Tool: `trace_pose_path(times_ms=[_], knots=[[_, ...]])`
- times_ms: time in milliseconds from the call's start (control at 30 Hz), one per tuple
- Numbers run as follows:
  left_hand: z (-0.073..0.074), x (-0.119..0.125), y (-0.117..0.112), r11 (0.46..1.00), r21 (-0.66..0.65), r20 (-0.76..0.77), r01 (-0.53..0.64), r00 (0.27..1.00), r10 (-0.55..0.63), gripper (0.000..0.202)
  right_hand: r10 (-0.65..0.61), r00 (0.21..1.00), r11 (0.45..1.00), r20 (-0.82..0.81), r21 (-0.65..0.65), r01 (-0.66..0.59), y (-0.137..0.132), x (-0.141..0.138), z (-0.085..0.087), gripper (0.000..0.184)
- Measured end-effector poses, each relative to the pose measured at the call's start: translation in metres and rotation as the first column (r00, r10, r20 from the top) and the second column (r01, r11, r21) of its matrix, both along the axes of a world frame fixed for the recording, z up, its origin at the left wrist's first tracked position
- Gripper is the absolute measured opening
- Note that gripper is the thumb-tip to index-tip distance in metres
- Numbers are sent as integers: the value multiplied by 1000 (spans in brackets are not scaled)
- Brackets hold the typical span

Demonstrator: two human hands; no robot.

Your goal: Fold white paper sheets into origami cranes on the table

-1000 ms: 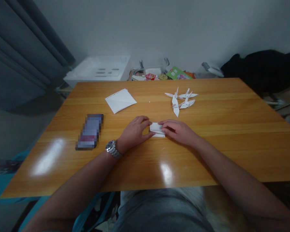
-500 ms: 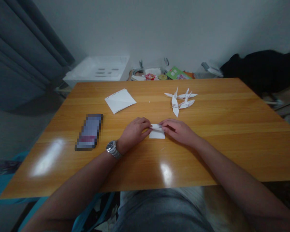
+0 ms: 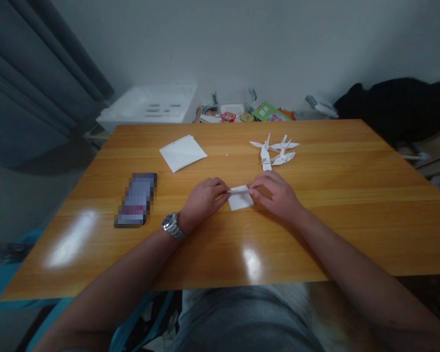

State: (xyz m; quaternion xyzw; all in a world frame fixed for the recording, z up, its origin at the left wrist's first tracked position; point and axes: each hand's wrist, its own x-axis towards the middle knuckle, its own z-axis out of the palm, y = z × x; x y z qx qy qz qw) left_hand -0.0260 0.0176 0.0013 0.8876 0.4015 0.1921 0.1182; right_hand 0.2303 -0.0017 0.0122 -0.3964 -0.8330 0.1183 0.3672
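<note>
Since half a second ago the right hand [image 3: 275, 193] has drawn slightly away from the body and arched up, so its knuckles now cover the near tip of the paper cranes [image 3: 275, 150]. The folded paper [image 3: 241, 198] under it has swung a little, and its near edge now runs at a slant instead of square to the table's front edge.

The paper lies flat on the table [image 3: 352, 195], directly between the two hands and touching both. Its long axis runs left to right, with a narrow folded strip along the far edge. The left hand [image 3: 204, 200], a watch [image 3: 172, 226] on its wrist, closes thumb and forefinger narrowly on the left end of that strip. The right hand pinches the right end with its fingertips bent down. Neither hand is nearer than the other: the strip spans from one pinch to the other, and the rest of the sheet lies on the near side of both, toward the body.

To the left are a phone [image 3: 136, 199] and, farther back, a notepad [image 3: 183, 152], both well apart from the hands.
</note>
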Motion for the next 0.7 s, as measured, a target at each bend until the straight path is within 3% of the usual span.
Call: trace_pose_path(times_ms=[133, 233, 367, 700], knots=[[-1, 1, 1, 1000, 18, -13, -12, 1000, 12, 23, 161, 985, 987, 58, 10, -162, -1, -2, -1, 19], [0, 2, 1, 999, 33, -25, -37, 999, 38, 25, 210, 973, 977, 90, -1, -211, -1, -4, -5, 21], [2, 3, -1, 998, 17, -16, -67, 998, 68, 25, 222, 967, 973, 125, 37, -228, 2, -4, -9, 17], [5, 5, 0, 980, -41, -34, -195, 980, 194, 25, 214, 938, 976, 273, -15, -219, 4, -4, -15, 23]])
